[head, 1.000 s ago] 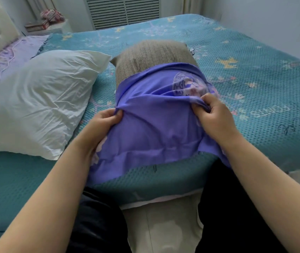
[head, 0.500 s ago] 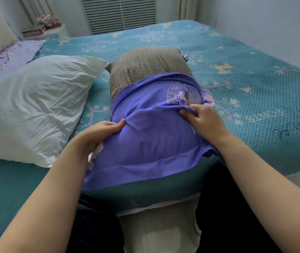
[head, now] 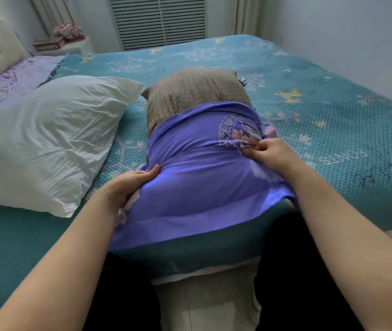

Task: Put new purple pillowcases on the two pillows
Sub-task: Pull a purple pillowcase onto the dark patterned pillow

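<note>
Pillowcase (head: 197, 177), purple, gripped by left hand (head: 128, 185) and right hand (head: 270, 152), covers half the brown pillow (head: 190, 91) mid-bed; white pillow (head: 47, 139) at nine o'clock lies bare.

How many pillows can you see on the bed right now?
2. A white pillow lies bare on the left; a brown pillow in the middle sits partly inside the purple pillowcase. None others show.

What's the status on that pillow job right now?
Left hand and right hand both gripping purple pillowcase. Case about halfway up brown pillow. White pillow bare alongside. Nothing blocking.
</note>
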`<act>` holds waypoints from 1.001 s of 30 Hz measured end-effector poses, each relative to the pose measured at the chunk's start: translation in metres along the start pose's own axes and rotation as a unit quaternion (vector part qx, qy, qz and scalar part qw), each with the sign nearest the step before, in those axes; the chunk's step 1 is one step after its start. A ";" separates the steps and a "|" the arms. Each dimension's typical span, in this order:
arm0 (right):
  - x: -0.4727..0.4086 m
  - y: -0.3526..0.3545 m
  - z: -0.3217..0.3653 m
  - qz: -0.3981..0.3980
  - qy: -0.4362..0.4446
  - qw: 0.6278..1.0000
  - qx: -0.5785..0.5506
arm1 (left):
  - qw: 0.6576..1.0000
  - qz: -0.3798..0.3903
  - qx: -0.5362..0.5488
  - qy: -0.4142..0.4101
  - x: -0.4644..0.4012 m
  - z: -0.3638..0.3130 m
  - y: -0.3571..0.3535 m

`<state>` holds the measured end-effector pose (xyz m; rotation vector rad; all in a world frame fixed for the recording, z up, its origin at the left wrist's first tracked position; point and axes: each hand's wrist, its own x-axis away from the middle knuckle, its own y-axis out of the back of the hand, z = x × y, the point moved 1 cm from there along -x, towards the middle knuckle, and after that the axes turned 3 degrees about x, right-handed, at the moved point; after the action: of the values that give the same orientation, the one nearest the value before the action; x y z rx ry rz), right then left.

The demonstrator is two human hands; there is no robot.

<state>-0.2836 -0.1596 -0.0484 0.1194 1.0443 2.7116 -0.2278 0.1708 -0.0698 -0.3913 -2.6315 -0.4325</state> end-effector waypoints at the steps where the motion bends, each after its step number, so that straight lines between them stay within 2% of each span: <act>1: -0.001 -0.004 0.005 -0.085 0.012 0.994 0.064 | 0.992 -0.055 -0.107 -0.022 0.003 -0.003 0.001; 3: -0.003 -0.005 0.008 -0.164 -0.015 0.983 0.087 | 0.936 -0.133 -0.322 -0.044 0.010 -0.006 0.007; 5: -0.007 -0.002 0.005 -0.099 -0.075 0.992 -0.027 | 0.904 -0.144 -0.402 -0.032 0.011 -0.008 0.009; 6: -0.008 -0.003 0.001 -0.032 -0.097 0.989 -0.107 | 0.918 -0.122 -0.378 -0.022 0.011 -0.007 0.007; 8: -0.006 -0.008 -0.006 0.087 -0.114 0.970 -0.198 | 0.982 -0.011 -0.186 0.026 0.007 -0.007 -0.001; 10: -0.002 -0.012 -0.009 0.112 -0.094 0.966 -0.213 | 0.997 0.069 0.001 0.044 0.000 -0.009 -0.010; 12: 0.000 -0.017 -0.005 0.061 -0.045 0.977 -0.201 | 0.996 0.069 0.049 -0.014 0.001 -0.024 -0.016; 15: 0.014 -0.018 0.022 -0.034 0.045 0.986 -0.159 | 0.990 0.002 0.036 -0.139 0.005 -0.049 -0.016; 17: 0.031 -0.017 0.043 -0.093 0.105 0.982 -0.127 | 0.980 -0.011 0.031 -0.197 0.014 -0.065 -0.008; 19: 0.052 -0.023 0.062 -0.143 0.126 0.973 -0.133 | 0.965 -0.033 0.016 -0.259 0.020 -0.081 0.008; 22: 0.084 -0.052 0.083 -0.155 0.150 0.972 -0.097 | 0.932 -0.054 0.026 -0.358 0.025 -0.111 0.037; 24: 0.102 -0.077 0.094 -0.090 0.136 0.985 -0.063 | 0.915 -0.066 0.014 -0.398 0.011 -0.123 0.047; 26: 0.104 -0.105 0.100 0.020 0.096 0.995 0.020 | 0.909 -0.095 -0.081 -0.397 -0.009 -0.117 0.032; 28: 0.098 -0.130 0.101 0.114 0.064 0.990 0.057 | 0.896 -0.114 -0.192 -0.384 -0.022 -0.092 0.000; 30: 0.091 -0.141 0.097 0.160 0.052 0.983 0.075 | 0.886 -0.119 -0.228 -0.385 -0.022 -0.064 -0.027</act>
<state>-0.3299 0.0272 -0.0718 0.1867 1.3669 2.9457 -0.1945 0.1187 -0.0320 -0.4531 -3.3492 -1.2050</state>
